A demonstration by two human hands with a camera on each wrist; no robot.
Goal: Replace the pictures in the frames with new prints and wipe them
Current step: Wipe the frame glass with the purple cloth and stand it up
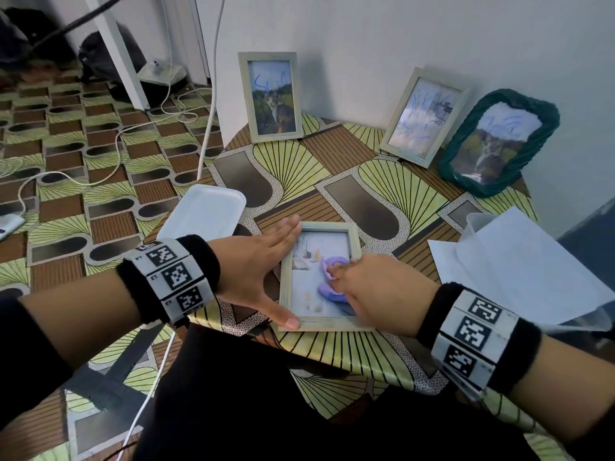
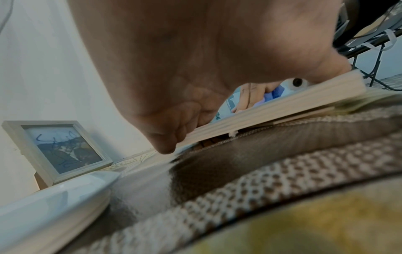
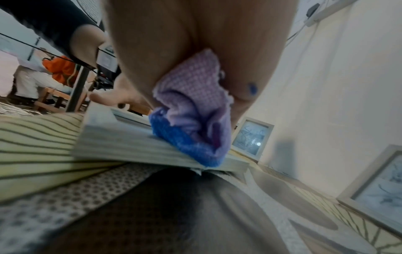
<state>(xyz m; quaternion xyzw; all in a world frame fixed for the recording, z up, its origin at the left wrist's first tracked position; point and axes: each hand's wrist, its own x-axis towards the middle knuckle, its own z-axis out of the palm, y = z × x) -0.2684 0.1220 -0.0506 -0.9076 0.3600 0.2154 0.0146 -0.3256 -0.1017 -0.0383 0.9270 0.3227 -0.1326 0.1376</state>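
Right hand (image 1: 369,287) hides most of purple cloth (image 1: 329,291) on flat frame (image 1: 289,281).

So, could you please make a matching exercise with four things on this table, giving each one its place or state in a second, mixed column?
Things:
1. pale wooden frame lying flat
2. dark green woven frame
3. purple and blue cloth
4. white plastic lid

Places or states:
A. leaning on the wall, far right
B. gripped by the right hand, on the glass
C. at the table's left edge
D. steadied by the left hand

Pairs: 1-D, 2-A, 3-B, 4-C
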